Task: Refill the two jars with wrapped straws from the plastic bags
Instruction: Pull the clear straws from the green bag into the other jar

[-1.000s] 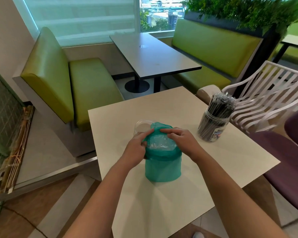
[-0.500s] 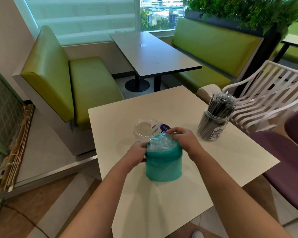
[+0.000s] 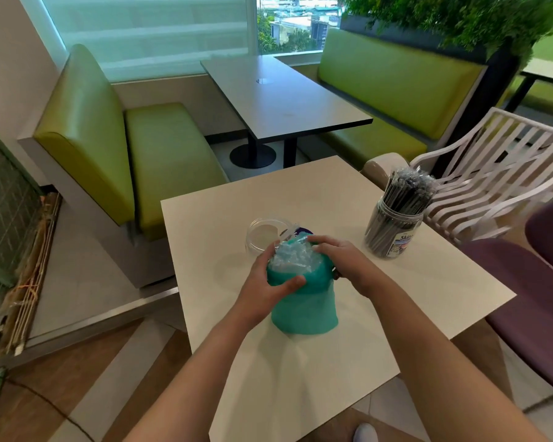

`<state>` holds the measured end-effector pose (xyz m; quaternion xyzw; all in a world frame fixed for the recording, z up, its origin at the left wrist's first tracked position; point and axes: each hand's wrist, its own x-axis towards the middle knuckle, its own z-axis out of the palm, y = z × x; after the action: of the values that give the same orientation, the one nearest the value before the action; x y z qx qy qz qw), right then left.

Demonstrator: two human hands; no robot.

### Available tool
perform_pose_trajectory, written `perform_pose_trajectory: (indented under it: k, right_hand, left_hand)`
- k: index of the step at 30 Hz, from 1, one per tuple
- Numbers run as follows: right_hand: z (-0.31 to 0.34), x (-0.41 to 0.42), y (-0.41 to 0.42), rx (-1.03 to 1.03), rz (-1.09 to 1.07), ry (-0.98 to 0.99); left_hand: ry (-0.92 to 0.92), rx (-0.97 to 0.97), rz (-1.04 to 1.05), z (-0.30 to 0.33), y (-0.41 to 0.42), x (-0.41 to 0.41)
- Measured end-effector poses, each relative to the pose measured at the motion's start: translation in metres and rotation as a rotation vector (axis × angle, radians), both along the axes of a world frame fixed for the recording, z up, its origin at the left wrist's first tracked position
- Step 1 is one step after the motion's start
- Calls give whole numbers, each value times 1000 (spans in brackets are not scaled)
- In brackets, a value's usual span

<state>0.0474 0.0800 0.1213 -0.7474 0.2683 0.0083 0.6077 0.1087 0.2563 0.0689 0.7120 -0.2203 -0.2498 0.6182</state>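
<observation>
A teal plastic bag [image 3: 304,309] stands upright in the middle of the cream table [image 3: 412,291], its rim rolled down so the clear wrapped straw ends [image 3: 292,258] show at the top. My left hand [image 3: 268,279] grips the bag's left upper side, thumb across the front. My right hand [image 3: 339,258] holds the rolled rim on the right. Just behind the bag stands an empty clear jar [image 3: 264,234]. A second jar [image 3: 393,232] at the right is packed with dark wrapped straws.
A white slatted chair [image 3: 492,173] stands past the table's right edge, a purple seat [image 3: 530,282] nearer on the right. A green bench [image 3: 134,148] and a grey table [image 3: 278,97] lie beyond. My shoe [image 3: 364,433] shows below the table's near edge.
The bag's rim has been pushed further down, exposing the straw ends and the empty jar behind. My left hand slid down to grip the bag's side.
</observation>
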Motion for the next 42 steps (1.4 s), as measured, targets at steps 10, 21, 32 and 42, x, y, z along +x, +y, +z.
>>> perform_pose_trajectory:
  k: [10, 21, 32, 42]
  right_hand:
    - [-13, -28, -10, 195, -117, -165]
    - [-59, -43, 1, -108, -207, -12]
    - [-57, -42, 8, -122, 165, -134]
    - [-69, -24, -10, 24, 237, -70]
  left_hand:
    - [-158, 133, 95, -14, -12, 6]
    - [-160, 132, 71, -28, -14, 8]
    - [-66, 133, 60, -37, -16, 10]
    - [49, 132, -10, -34, -14, 19]
